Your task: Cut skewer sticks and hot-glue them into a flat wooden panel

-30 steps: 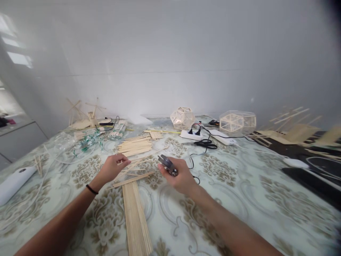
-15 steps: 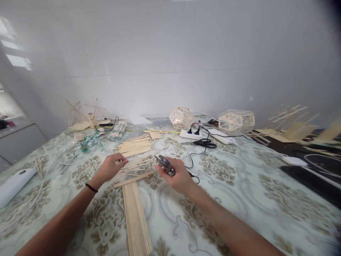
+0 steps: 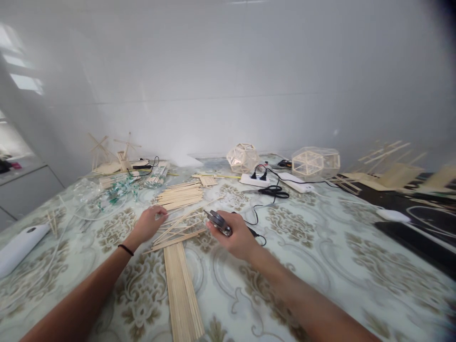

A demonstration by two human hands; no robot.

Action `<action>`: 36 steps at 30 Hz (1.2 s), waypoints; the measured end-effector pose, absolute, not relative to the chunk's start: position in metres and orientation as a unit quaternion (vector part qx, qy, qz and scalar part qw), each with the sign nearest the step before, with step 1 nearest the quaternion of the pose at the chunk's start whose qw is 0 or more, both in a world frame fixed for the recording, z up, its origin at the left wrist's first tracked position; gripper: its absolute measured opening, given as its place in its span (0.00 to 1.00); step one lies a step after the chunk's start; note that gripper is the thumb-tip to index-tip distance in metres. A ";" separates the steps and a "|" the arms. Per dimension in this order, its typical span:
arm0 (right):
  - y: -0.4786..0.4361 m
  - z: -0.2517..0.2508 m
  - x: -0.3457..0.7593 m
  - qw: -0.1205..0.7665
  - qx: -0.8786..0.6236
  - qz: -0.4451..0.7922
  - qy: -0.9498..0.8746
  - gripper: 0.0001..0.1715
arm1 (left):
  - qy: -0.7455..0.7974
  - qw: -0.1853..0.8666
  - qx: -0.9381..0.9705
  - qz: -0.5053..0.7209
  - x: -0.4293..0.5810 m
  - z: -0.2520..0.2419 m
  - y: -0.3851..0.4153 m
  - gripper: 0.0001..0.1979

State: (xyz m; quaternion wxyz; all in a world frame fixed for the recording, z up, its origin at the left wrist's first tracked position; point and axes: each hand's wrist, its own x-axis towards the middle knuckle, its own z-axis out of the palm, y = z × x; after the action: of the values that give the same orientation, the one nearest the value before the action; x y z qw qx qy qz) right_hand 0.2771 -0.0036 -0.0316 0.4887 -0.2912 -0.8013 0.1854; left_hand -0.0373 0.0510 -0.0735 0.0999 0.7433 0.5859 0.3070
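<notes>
Both of our hands have drifted slightly toward the left of the frame since the earlier frames, while the wooden pieces lie much as they did. Nearest us, at the bottom centre, a flat tan bundle of long, thin wooden strips (image 3: 180,289) rests on the pale green tablecloth with brown scrollwork (image 3: 221,270); we judge it light and stiff lengthwise, best lifted with a hand spread under the middle so the strips do not slide apart. Just beyond its far end, loose, slender, pale wooden sticks (image 3: 179,240) lie crossed at the centre of the frame. Each should weigh almost nothing, feel dry rather than slippery, and snap or splinter if bent, so we would pinch one at mid-length, between fingertip and thumb. Left of them, our left hand (image 3: 149,224) has its thumb and forefinger curled toward each other; we cannot tell whether they pinch a stick. To their right, our right hand (image 3: 238,235) is wrapped around a small dark grey metal hand tool (image 3: 218,222), its jaws pointing up and left, whether spread or pressed together we cannot tell; it looks dense and rigid, and the handles are the place to hold it. Farther up the frame lies a neat row of pale wooden sticks (image 3: 181,194), with black-handled scissors (image 3: 274,191) right of centre and, near the grey wall (image 3: 228,71), a faceted lattice ball of thin wood (image 3: 243,157), probably fragile at its joints.
</notes>
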 end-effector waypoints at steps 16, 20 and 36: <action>-0.004 -0.036 0.277 0.480 -0.278 0.203 -0.807 0.13 | 0.606 0.085 0.740 0.279 -0.042 -0.081 0.056 0.08; -0.004 -0.035 0.276 0.475 -0.280 0.206 -0.809 0.12 | 0.628 0.080 0.727 0.266 -0.040 -0.076 0.055 0.09; -0.003 -0.036 0.275 0.467 -0.283 0.202 -0.813 0.11 | 0.690 0.009 0.700 0.185 -0.045 -0.068 0.054 0.12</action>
State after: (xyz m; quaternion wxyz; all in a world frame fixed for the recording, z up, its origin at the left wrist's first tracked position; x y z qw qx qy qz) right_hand 0.2748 -0.0034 -0.0356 0.4666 -0.2833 -0.8131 0.2023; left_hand -0.0452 0.0537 -0.0684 0.0093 0.6996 0.6900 0.1854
